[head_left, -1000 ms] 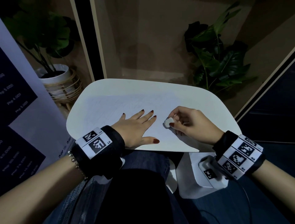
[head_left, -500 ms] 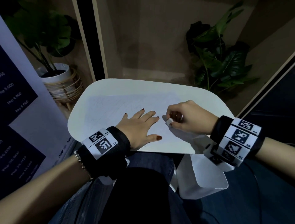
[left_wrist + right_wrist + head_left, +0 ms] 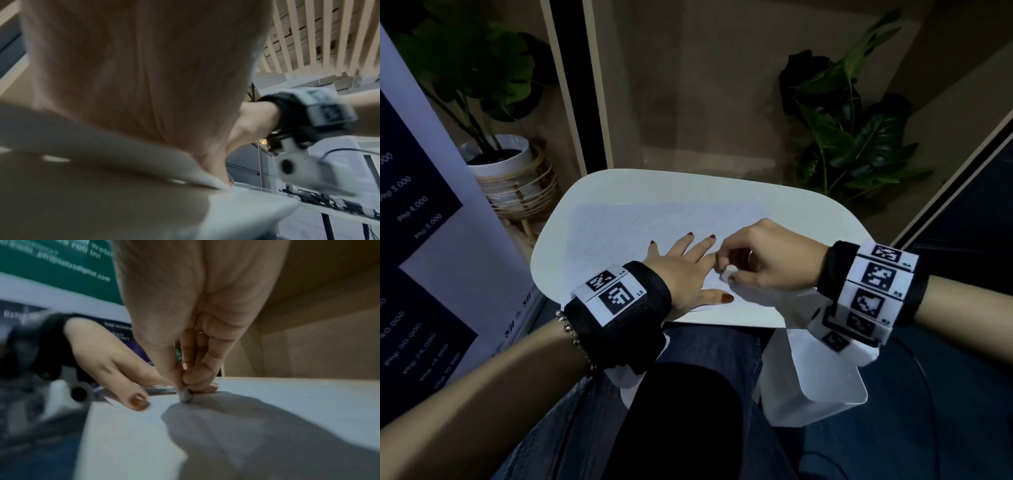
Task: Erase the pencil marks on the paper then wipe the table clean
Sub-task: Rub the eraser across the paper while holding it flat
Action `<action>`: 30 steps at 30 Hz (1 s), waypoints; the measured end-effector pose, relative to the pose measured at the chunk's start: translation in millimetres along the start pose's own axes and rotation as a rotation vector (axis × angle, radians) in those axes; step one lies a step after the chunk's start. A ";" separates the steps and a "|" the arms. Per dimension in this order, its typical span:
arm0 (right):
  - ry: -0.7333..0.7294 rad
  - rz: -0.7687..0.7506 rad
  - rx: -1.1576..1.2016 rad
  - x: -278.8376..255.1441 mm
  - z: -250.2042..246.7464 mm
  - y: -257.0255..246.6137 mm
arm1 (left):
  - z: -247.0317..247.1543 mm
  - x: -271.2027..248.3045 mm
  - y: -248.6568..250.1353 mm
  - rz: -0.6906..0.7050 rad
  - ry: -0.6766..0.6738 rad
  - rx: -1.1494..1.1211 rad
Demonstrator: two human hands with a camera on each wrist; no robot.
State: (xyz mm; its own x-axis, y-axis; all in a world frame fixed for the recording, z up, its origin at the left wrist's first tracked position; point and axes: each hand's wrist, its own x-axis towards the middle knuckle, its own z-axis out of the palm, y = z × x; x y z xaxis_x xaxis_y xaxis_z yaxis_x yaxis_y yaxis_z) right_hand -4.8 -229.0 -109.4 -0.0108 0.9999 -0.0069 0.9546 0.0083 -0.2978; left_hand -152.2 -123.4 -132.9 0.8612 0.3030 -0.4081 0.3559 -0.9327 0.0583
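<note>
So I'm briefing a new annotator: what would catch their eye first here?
Probably the two hands at the near edge of the white table: the left hand pressed flat on the paper, the right hand beside it pinching a small white eraser onto the sheet. Then the black-and-white marker cuffs on both wrists.

Upper left of head view: leafy plant (image 3: 479, 68) in a white pot (image 3: 503, 161), pot seated in a rattan stand (image 3: 527, 195). Upper right: second dark-leaved plant (image 3: 849, 126) against brown wall panels (image 3: 688, 85). Left edge: banner (image 3: 417, 240), dark panels with pale price figures. Bottom centre: lap in blue jeans (image 3: 688, 411). Lower right: white moulded seat part (image 3: 815, 394), below the tabletop.
</note>
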 end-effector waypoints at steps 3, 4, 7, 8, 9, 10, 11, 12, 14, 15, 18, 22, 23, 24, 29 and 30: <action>-0.038 0.032 -0.037 5.3 -6.8 6.0 | -0.4 -0.9 -0.2 0.002 -0.002 0.009; -0.021 0.063 -0.070 7.5 -10.0 10.4 | -0.6 -0.8 0.1 0.001 -0.003 0.010; 0.018 0.068 -0.120 7.6 -9.0 12.2 | -0.5 -0.6 0.8 0.002 -0.012 0.015; 0.006 0.043 -0.100 6.0 -6.4 7.8 | -0.6 -0.8 0.4 0.002 -0.014 0.019; -0.023 0.022 -0.061 3.8 -3.9 2.5 | -0.7 -1.0 0.1 0.003 -0.016 0.024; -0.054 0.008 -0.020 1.3 -2.4 -1.9 | -1.1 -1.4 0.3 0.004 -0.019 0.028; -0.080 0.006 0.007 0.2 -2.4 -2.8 | -1.1 -1.5 0.6 0.002 -0.021 0.030; -0.093 0.016 0.015 0.3 -3.9 -1.4 | -1.1 -1.6 1.1 -0.001 -0.023 0.031; -0.064 0.059 -0.030 4.4 -9.1 8.0 | -1.2 -1.4 1.6 -0.007 -0.021 0.028; -0.033 0.092 -0.074 6.7 -11.8 13.8 | -1.2 -1.4 1.6 -0.010 -0.019 0.028; 0.034 0.175 -0.144 8.5 -14.9 22.0 | -1.1 -1.5 2.2 -0.007 -0.024 0.030; -0.052 0.037 -0.026 1.7 -5.2 0.1 | -1.2 -0.1 1.3 -0.010 -0.028 0.036; -0.073 0.021 0.000 1.0 -4.4 -2.7 | -1.2 0.1 1.2 -0.010 -0.029 0.038; -0.078 0.024 0.002 1.8 -5.3 -1.8 | -1.2 0.0 1.3 -0.011 -0.028 0.040; 0.036 0.170 -0.133 10.1 -13.4 20.8 | -1.6 -2.0 2.3 -0.008 -0.033 0.041; 0.049 0.164 -0.130 9.4 -12.0 18.5 | -1.6 -1.4 2.2 -0.007 -0.033 0.042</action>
State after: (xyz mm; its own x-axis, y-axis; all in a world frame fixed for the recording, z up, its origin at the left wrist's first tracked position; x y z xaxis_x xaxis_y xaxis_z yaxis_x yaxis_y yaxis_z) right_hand 16.4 -219.4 -103.6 0.1597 0.9872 0.0019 0.9727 -0.1570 -0.1708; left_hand -152.1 -125.6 -130.7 0.8460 0.3037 -0.4382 0.3457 -0.9382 0.0171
